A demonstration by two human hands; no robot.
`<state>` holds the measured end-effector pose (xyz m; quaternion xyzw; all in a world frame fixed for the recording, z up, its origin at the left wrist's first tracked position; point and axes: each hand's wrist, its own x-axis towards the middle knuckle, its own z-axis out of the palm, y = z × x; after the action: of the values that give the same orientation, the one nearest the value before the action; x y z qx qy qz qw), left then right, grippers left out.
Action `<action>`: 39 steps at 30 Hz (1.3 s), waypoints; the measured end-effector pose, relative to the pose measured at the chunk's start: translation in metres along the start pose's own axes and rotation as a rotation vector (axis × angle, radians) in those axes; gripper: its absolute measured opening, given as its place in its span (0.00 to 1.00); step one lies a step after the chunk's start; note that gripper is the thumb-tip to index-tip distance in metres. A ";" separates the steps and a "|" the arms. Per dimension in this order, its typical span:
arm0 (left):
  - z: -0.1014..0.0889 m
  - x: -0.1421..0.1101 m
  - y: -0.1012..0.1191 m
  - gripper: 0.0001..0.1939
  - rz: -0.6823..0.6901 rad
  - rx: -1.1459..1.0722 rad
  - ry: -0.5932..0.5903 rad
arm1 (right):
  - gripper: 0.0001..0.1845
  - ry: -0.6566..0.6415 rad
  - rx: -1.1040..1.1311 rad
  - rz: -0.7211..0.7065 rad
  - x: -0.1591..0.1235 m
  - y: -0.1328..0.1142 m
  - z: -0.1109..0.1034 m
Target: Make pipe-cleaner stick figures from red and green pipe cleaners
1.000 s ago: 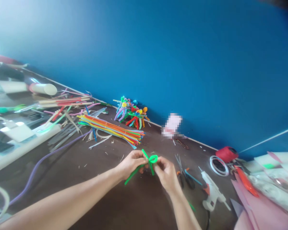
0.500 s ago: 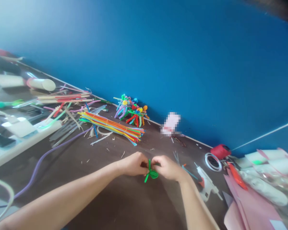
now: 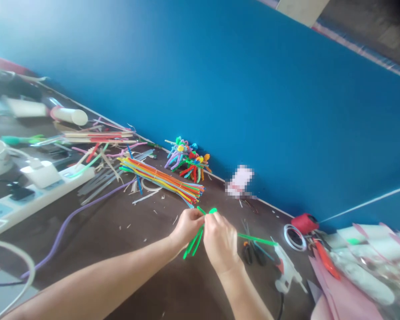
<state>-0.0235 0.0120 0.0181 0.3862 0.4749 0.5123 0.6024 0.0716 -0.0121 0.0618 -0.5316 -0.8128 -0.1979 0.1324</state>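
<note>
Green pipe cleaners (image 3: 197, 243) are held between my two hands above the dark table. My left hand (image 3: 186, 229) pinches them from the left, with two ends hanging below its fingers. Pressed up against it, my right hand (image 3: 220, 243) is closed on the same green pieces, its back hiding most of the grip. A small green loop pokes out above the right fingers. One long green strand (image 3: 257, 240) sticks out to the right behind that hand. Just beyond the hands lies a bundle of coloured pipe cleaners (image 3: 162, 180).
Small pipe-cleaner figures (image 3: 188, 162) stand by the blue wall. At right are scissors (image 3: 250, 253), a white glue gun (image 3: 288, 269), a tape roll (image 3: 294, 237) and pink sheets (image 3: 345, 284). A power strip (image 3: 50, 195), a purple cord (image 3: 62, 231) and sticks (image 3: 100, 137) lie left.
My right hand has moved left over the green pieces and now meets my left hand. A long green strand shows at the right. The view has shifted slightly.
</note>
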 end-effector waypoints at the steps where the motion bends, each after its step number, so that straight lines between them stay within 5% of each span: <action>1: 0.001 0.000 -0.001 0.06 -0.038 -0.085 0.019 | 0.10 0.031 0.009 -0.007 -0.002 -0.001 0.003; 7: 0.002 0.001 -0.001 0.07 -0.288 -0.479 -0.005 | 0.13 0.103 0.120 0.032 -0.010 0.000 0.015; 13: 0.001 0.004 0.001 0.04 -0.524 -0.574 -0.052 | 0.11 0.094 0.116 -0.003 -0.016 0.008 0.020; 23: 0.001 0.008 -0.002 0.06 -0.537 -0.596 -0.025 | 0.10 -0.031 -0.005 -0.131 -0.015 0.015 0.014; 39: -0.001 0.007 0.003 0.05 -0.573 -0.580 -0.046 | 0.07 -0.079 -0.025 -0.131 -0.013 0.009 0.011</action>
<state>-0.0249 0.0192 0.0195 0.0635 0.3856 0.4276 0.8151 0.0851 -0.0142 0.0484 -0.4861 -0.8480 -0.1952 0.0804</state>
